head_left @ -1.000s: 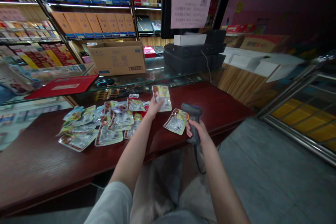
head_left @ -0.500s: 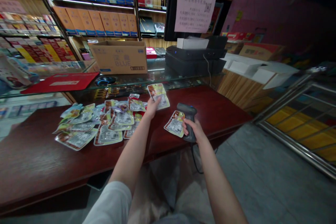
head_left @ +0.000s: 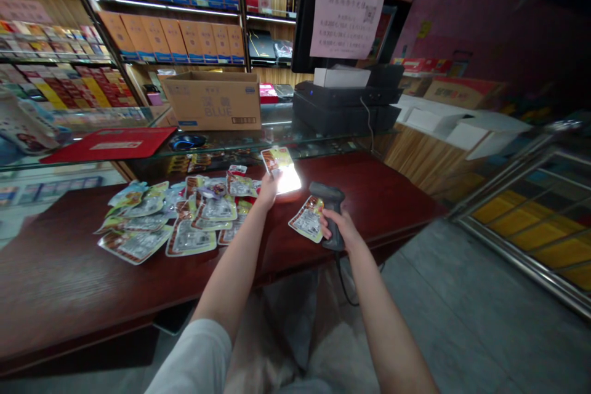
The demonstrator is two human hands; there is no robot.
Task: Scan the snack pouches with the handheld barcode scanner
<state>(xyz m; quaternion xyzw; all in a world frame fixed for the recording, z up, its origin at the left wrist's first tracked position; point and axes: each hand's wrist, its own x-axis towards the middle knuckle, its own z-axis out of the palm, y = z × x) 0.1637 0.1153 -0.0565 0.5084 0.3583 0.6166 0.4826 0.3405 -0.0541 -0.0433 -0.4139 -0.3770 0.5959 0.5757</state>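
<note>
Head view: left hand [head_left: 268, 189] nearly closed, pinching a glare-lit packet [head_left: 281, 169].

From where I watch, a dark red wooden surface [head_left: 369, 191] runs across the view, with a glass counter [head_left: 277, 126] behind it. Beyond, I see dark-framed shelves [head_left: 173, 7] lit by white strips. To the right are a wood-grain cabinet [head_left: 413, 154], a metal railing [head_left: 517, 246] and a dim pinkish wall [head_left: 443, 24]. Grey tiles cover the floor [head_left: 438, 308].
</note>
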